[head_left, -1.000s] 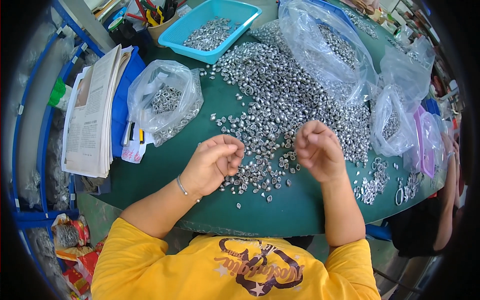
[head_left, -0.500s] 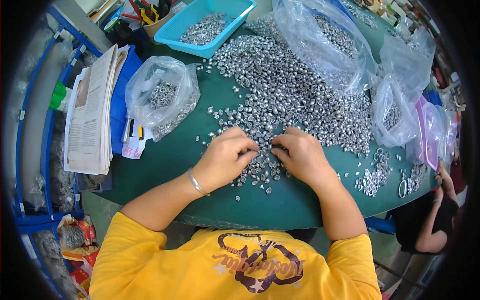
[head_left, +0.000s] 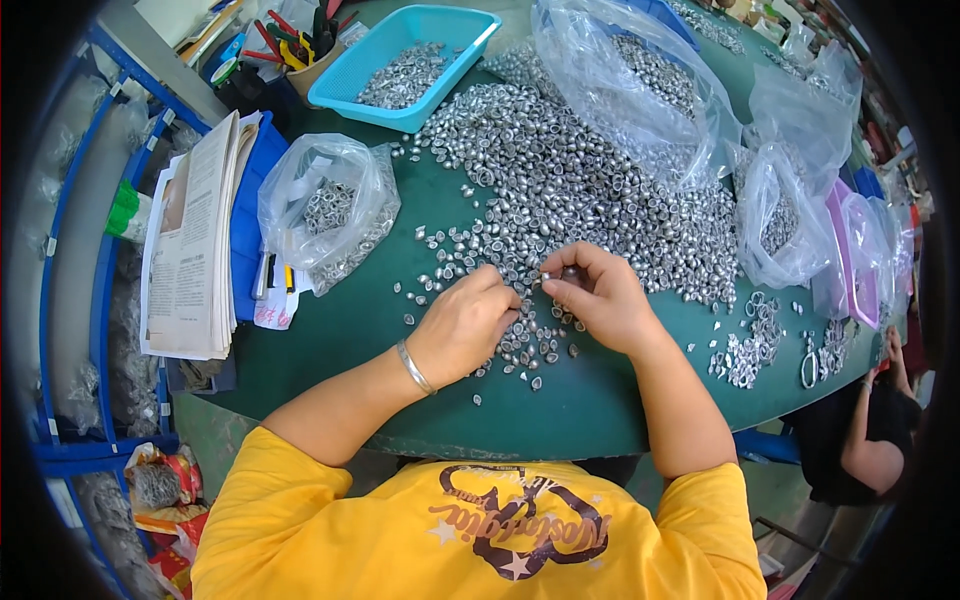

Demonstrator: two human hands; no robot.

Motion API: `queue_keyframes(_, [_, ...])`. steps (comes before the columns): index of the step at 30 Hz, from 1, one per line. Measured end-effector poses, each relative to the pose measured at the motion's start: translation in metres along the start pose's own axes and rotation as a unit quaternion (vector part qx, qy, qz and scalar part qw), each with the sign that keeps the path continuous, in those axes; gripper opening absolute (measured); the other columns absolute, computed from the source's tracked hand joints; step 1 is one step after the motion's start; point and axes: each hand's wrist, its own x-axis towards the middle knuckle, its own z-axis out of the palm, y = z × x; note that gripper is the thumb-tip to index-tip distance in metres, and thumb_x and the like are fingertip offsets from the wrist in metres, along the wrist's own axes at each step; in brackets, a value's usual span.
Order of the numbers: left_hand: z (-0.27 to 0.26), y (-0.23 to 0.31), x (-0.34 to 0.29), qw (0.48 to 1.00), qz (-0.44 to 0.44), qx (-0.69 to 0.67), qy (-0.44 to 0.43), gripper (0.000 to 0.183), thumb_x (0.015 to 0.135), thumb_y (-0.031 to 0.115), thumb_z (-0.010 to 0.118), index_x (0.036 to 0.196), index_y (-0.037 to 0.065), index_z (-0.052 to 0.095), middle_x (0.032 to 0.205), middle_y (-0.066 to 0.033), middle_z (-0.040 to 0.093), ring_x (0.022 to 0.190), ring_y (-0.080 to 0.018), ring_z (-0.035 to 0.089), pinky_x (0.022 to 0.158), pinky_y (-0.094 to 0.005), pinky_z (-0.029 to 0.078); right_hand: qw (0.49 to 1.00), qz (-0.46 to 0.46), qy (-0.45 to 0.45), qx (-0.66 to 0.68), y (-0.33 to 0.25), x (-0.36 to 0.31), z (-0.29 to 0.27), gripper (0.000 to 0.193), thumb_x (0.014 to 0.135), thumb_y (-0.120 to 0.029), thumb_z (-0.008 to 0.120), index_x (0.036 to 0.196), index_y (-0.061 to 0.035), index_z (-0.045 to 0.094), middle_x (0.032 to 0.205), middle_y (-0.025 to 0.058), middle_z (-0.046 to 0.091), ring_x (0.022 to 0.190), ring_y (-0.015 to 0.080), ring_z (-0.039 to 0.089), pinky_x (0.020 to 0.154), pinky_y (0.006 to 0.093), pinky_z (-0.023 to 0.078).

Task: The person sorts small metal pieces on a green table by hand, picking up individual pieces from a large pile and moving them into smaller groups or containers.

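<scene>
A wide heap of small silver metal pieces [head_left: 610, 205], hollow and teardrop-shaped, covers the middle of the green table [head_left: 420, 385]. At its near edge my right hand [head_left: 606, 304] pinches one small silver metal piece [head_left: 545, 278] between thumb and forefinger. Just left of it, my left hand [head_left: 462, 325], with a bangle at the wrist, is closed low over the pieces. Its fingertips point down and are partly hidden, so what they hold cannot be made out. Loose silver pieces [head_left: 528, 347] lie scattered between and below both hands.
A turquoise basket [head_left: 345, 105] with metal parts stands at the back left, near an open plastic bag [head_left: 375, 215]. Larger bags [head_left: 570, 70] lie on the heap. Newspapers [head_left: 190, 260] rest at the left. Small parts [head_left: 745, 355] lie right; a person [head_left: 870, 430] sits beyond.
My right thumb and forefinger have come up slightly, and a metal piece shows between them. My left hand has turned, its fingers now curled further down. The view has shifted a little.
</scene>
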Motion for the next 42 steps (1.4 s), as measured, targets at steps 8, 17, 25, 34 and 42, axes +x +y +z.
queue_keyframes(8, [-0.008, 0.007, 0.006, 0.984, -0.095, -0.151, 0.002, 0.009, 0.075, -0.001, 0.062, 0.084, 0.003, 0.060, 0.081, -0.0057, 0.053, 0.071, -0.0187, 0.054, 0.063, -0.0281, 0.045, 0.985, 0.003, -0.048, 0.168, 0.005, 0.001, -0.003, 0.019, 0.083, -0.002, 0.059, 0.102, 0.0003, 0.058, 0.087, -0.0004, 0.059, 0.073, 0.0032, 0.052, 0.063, 0.0178, 0.042])
queue_keyframes(17, [-0.011, -0.005, 0.001, 0.703, -0.281, -0.650, -0.066, 0.010, 0.087, 0.005, 0.056, 0.095, 0.001, 0.057, 0.085, -0.0043, 0.056, 0.055, -0.0036, 0.040, 0.048, -0.0161, 0.032, 0.861, 0.052, -0.153, 0.483, 0.005, -0.001, -0.004, 0.020, 0.086, -0.006, 0.058, 0.104, 0.0004, 0.054, 0.085, 0.0073, 0.060, 0.067, 0.0095, 0.051, 0.052, 0.0194, 0.038])
queue_keyframes(25, [-0.022, -0.007, 0.001, 0.600, -0.325, -0.730, -0.029, 0.019, 0.080, 0.005, 0.047, 0.097, -0.002, 0.054, 0.090, -0.0141, 0.060, 0.070, -0.0157, 0.056, 0.049, -0.0212, 0.044, 0.889, 0.030, -0.128, 0.439, -0.006, -0.002, -0.039, 0.014, 0.079, -0.002, 0.056, 0.093, 0.0007, 0.058, 0.076, 0.0054, 0.058, 0.060, 0.0074, 0.047, 0.047, 0.0206, 0.036])
queue_keyframes(34, [-0.015, -0.006, 0.002, 0.969, -0.141, -0.198, 0.049, 0.007, 0.074, 0.001, 0.067, 0.080, 0.002, 0.064, 0.067, 0.0031, 0.048, 0.058, -0.0051, 0.045, 0.054, -0.0194, 0.037, 0.907, -0.139, -0.069, -0.391, -0.012, -0.017, -0.022, 0.010, 0.069, -0.010, 0.067, 0.077, -0.0051, 0.066, 0.077, 0.0101, 0.061, 0.076, 0.0289, 0.060, 0.067, 0.0384, 0.048])
queue_keyframes(42, [0.003, 0.003, 0.003, 0.999, -0.008, 0.031, 0.016, 0.005, 0.072, 0.007, 0.067, 0.077, 0.006, 0.065, 0.072, -0.0076, 0.054, 0.067, -0.0248, 0.056, 0.059, -0.0322, 0.046, 0.925, -0.151, -0.068, -0.342, -0.004, -0.011, -0.018, 0.008, 0.074, -0.011, 0.065, 0.080, -0.0049, 0.065, 0.075, 0.0093, 0.060, 0.071, 0.0253, 0.059, 0.064, 0.0343, 0.048])
